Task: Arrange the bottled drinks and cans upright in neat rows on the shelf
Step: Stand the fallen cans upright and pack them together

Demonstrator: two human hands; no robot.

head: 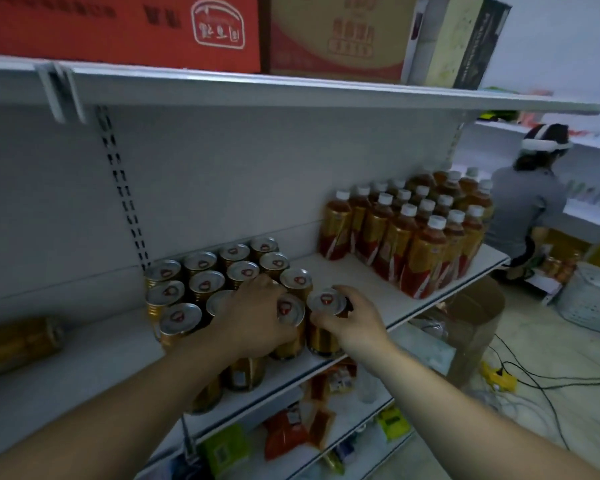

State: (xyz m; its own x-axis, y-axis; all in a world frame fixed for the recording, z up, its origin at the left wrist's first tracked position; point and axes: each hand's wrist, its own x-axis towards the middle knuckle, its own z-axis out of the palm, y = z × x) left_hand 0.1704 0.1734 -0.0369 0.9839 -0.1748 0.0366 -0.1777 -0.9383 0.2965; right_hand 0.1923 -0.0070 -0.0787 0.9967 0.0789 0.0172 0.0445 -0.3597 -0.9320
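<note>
Right hand (352,320) grips an upright can (326,323), lining it beside the can (290,327) the left hand (257,306) holds steady.

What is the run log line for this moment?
left hand: on cans | right hand: grips can | bottles: upright

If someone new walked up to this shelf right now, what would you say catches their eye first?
Most likely the two hands at the middle shelf's front edge: the right hand grips a gold can beside the block of upright cans, where the left hand rests. Next, the tidy rows of white-capped bottles further right, and one stray can lying on its side at far left.
</note>
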